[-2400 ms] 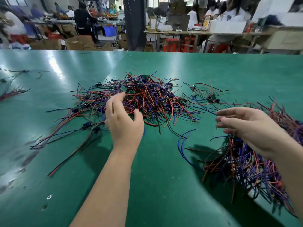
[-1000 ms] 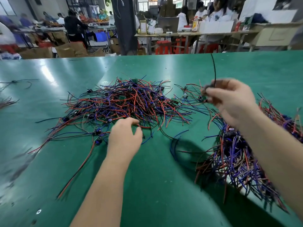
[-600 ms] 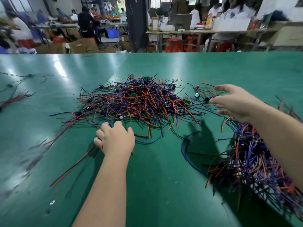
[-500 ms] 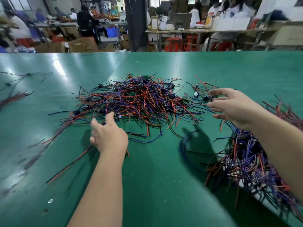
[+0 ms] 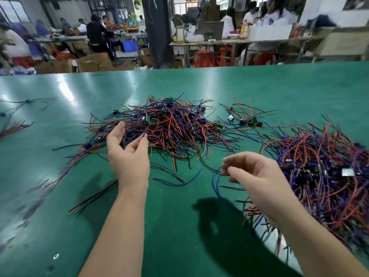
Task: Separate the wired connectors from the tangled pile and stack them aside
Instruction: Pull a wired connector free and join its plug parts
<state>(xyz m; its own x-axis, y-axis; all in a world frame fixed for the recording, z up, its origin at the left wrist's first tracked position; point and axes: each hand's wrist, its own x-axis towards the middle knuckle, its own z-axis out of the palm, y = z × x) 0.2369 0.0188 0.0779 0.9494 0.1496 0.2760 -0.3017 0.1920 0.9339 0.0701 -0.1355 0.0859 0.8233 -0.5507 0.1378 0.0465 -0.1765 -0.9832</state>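
The tangled pile (image 5: 175,126) of red, blue and black wires with small black connectors lies mid-table. My left hand (image 5: 128,156) is raised at its near left edge, palm turned right, thumb and fingers apart, fingertips touching the wires; nothing is clearly gripped. One connector (image 5: 147,119) stands tilted just beyond those fingertips. A second heap of wired connectors (image 5: 323,168) spreads at the right. My right hand (image 5: 257,176) hovers between the two heaps, fingers loosely curled and empty, above a blue wire loop (image 5: 215,182).
The green table (image 5: 179,232) carries a small cluster of connectors (image 5: 242,119) behind the gap between the heaps. Loose red and black wires (image 5: 89,198) trail at the near left. More wire bundles (image 5: 12,126) lie at the far left edge. People work at benches beyond.
My left hand rose from the table and turned palm-right at the pile's edge. My right hand drew back from the far cluster toward me, fingers now curled.
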